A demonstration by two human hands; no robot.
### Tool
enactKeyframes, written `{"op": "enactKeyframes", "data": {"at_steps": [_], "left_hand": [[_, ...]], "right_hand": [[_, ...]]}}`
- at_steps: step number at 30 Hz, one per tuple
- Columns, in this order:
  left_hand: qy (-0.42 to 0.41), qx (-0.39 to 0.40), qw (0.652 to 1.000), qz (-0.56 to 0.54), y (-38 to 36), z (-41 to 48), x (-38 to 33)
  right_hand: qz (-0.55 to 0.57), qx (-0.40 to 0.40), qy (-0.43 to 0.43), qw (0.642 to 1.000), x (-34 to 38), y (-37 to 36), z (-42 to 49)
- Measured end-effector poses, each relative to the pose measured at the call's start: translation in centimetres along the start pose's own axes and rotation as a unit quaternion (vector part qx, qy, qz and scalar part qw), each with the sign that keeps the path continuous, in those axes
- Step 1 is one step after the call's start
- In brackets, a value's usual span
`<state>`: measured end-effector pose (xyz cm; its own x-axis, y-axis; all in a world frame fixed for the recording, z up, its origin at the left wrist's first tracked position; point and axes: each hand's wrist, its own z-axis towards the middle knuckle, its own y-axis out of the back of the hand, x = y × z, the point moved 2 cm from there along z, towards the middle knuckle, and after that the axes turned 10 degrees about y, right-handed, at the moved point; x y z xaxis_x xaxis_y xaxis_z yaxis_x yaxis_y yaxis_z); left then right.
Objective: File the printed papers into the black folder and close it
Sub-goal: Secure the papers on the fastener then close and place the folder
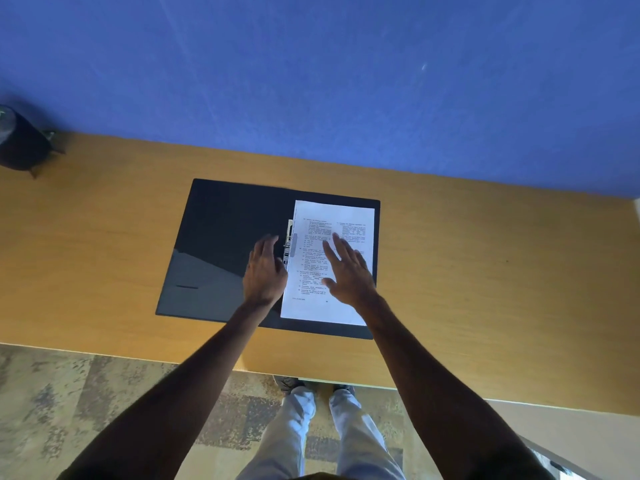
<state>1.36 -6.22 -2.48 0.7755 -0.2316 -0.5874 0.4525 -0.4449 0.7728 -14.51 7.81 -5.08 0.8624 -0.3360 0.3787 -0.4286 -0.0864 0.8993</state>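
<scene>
A dark round object (pixel 19 140) sits at the bench's (pixel 485 271) far left. The black folder (pixel 221 237) lies open mid-bench. The left hand (pixel 265 271), fingers loosely spread and holding nothing, rests by the metal clip (pixel 288 244). The printed papers (pixel 332 258) lie on the folder's right half under the right hand (pixel 346 271), fingers wide.
</scene>
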Motion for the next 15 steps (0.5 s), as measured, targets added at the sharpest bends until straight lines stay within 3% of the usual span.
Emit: {"op": "enactKeyframes", "data": {"at_steps": [8,15], "left_hand": [[-0.052,0.038,0.997,0.048,-0.7,3.9,-0.1],[-0.044,0.042,0.998,0.029,-0.6,7.0,-0.6]], "right_hand": [[-0.015,0.006,-0.004,1.0,0.3,-1.0,1.0],[-0.006,0.023,-0.022,0.999,0.3,-1.3,1.1]]}}
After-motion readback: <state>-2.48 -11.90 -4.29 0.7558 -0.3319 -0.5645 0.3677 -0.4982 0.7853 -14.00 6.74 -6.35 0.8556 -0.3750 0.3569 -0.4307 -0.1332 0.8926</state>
